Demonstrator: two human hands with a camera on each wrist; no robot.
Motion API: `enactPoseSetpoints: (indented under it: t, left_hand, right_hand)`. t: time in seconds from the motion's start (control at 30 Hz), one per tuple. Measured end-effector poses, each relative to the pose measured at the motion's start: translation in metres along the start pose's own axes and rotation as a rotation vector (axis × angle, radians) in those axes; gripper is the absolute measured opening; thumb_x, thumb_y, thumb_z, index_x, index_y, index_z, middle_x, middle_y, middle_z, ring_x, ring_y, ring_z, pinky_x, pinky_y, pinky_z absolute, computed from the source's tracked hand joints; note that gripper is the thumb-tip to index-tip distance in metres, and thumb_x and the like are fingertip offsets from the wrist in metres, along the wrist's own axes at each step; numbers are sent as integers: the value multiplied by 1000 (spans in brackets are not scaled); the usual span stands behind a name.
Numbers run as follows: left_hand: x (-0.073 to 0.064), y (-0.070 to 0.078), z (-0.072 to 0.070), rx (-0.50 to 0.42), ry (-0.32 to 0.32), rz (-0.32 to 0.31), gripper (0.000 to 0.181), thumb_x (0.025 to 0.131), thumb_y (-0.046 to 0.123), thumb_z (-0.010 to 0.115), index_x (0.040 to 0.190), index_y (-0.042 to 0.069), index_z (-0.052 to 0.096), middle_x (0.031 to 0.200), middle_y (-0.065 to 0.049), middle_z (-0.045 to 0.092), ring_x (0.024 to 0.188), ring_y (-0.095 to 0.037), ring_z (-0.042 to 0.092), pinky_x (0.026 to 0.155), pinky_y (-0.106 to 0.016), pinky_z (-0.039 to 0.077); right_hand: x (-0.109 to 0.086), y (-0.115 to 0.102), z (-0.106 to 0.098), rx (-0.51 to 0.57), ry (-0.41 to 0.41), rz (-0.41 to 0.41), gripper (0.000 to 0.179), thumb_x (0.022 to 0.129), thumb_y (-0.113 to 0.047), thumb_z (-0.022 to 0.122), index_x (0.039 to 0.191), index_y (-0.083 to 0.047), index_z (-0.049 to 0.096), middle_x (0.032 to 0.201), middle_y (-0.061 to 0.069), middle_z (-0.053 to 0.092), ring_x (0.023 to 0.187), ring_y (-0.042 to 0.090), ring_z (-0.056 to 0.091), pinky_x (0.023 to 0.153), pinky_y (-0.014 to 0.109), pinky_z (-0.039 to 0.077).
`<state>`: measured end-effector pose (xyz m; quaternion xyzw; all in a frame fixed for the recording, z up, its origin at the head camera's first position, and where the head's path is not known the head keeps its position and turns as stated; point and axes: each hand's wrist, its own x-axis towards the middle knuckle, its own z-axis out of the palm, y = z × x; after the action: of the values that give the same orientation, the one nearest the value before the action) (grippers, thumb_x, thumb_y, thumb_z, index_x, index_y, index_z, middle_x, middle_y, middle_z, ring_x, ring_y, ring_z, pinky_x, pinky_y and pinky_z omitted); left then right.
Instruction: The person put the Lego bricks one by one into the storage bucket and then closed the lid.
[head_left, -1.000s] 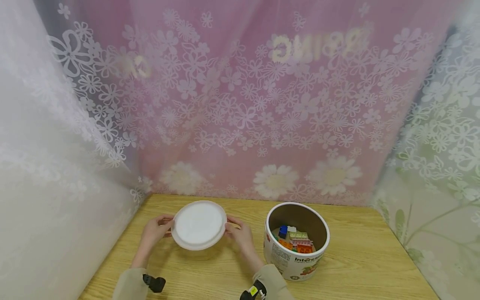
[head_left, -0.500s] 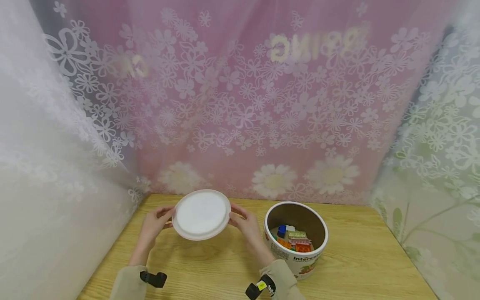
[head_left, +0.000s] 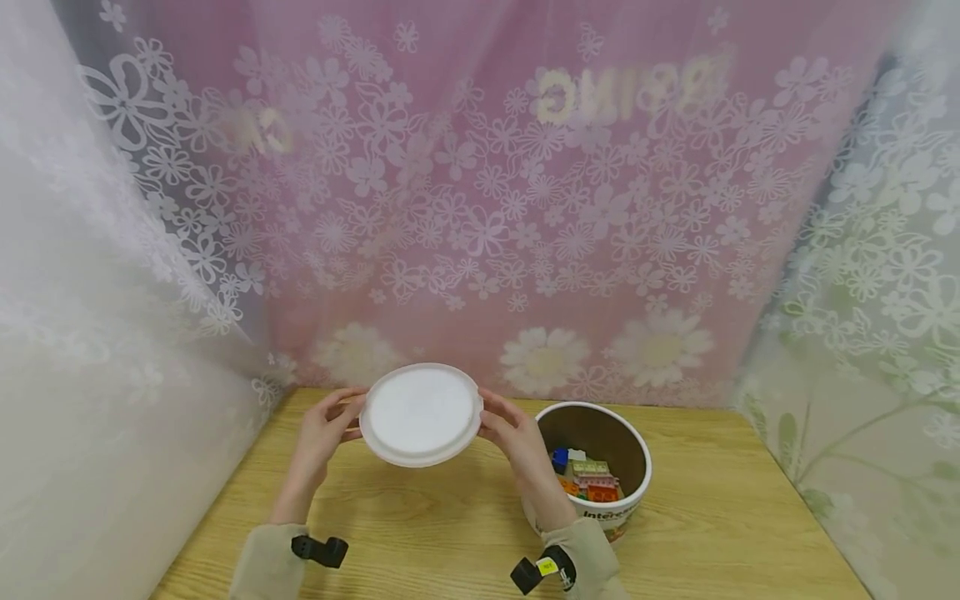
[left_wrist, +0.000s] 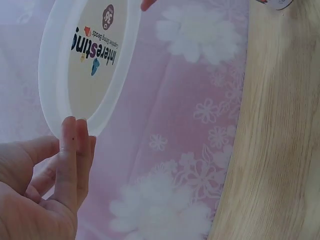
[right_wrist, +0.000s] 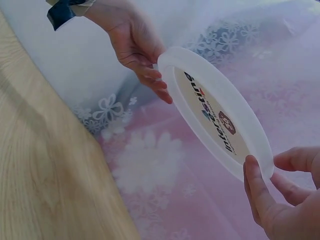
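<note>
A round white lid is held up above the table, tilted, its plain side towards the head camera. My left hand pinches its left edge, and my right hand pinches the opposite edge. Both wrist views show the other side of the lid, printed with "Interesting" and "36". In the right wrist view the fingertips of my right hand lie against the rim. A white bucket stands on the table at the right, partly hidden behind my right forearm. Colourful toy blocks lie inside it.
The wooden table runs back to a pink flowered curtain. Pale sheets hang at the left and right sides. Each wrist carries a black camera strap.
Both hands have lifted the lid up and shifted it to the right. My right forearm now covers more of the bucket's left side.
</note>
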<state>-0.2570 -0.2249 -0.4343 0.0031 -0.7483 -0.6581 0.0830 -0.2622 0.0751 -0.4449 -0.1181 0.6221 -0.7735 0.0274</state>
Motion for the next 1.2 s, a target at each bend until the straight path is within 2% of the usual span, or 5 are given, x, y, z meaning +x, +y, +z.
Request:
enactPoseSetpoints:
  t: [0.23, 0.73, 0.93, 1.07, 1.2]
  left_hand:
    - [2, 4, 22, -35, -45, 54, 40, 102, 23, 63, 136, 1, 62, 121, -23, 66, 87, -11, 72, 76, -29, 62]
    - [13, 15, 78, -127, -129, 106, 35, 100, 22, 66, 130, 4, 68, 126, -22, 65, 86, -16, 73, 78, -33, 62]
    - [12, 17, 93, -163, -181, 125, 35, 102, 20, 64, 132, 3, 67, 128, -21, 64, 84, -14, 73, 77, -32, 62]
    - [11, 15, 100, -169, -233, 124, 35, 103, 17, 61, 135, 3, 65, 133, -21, 62, 85, -13, 72, 81, -39, 61]
    - [11, 11, 105, -174, -264, 142, 34, 103, 12, 61, 136, 4, 64, 134, -21, 62, 85, -13, 71, 83, -44, 61]
  right_hand:
    - [-11, -11, -24, -32, -6, -37, 45, 103, -14, 61, 146, -5, 53, 144, 19, 51, 109, 16, 67, 98, 36, 55]
    - [-27, -28, -68, 11, 146, -22, 41, 105, -2, 50, 146, 1, 52, 148, 18, 49, 107, 12, 66, 92, 24, 56]
    - [-36, -32, -86, -31, 151, -24, 45, 104, -1, 52, 149, -3, 49, 151, 18, 47, 115, 9, 65, 96, 25, 54]
    - [-42, -34, -97, -55, 130, -63, 50, 103, -4, 57, 151, -1, 45, 151, 20, 47, 115, 7, 65, 96, 25, 54]
    - [-46, -34, -104, -67, 125, -99, 51, 102, -5, 60, 151, 2, 45, 144, 12, 54, 114, 8, 65, 94, 24, 55]
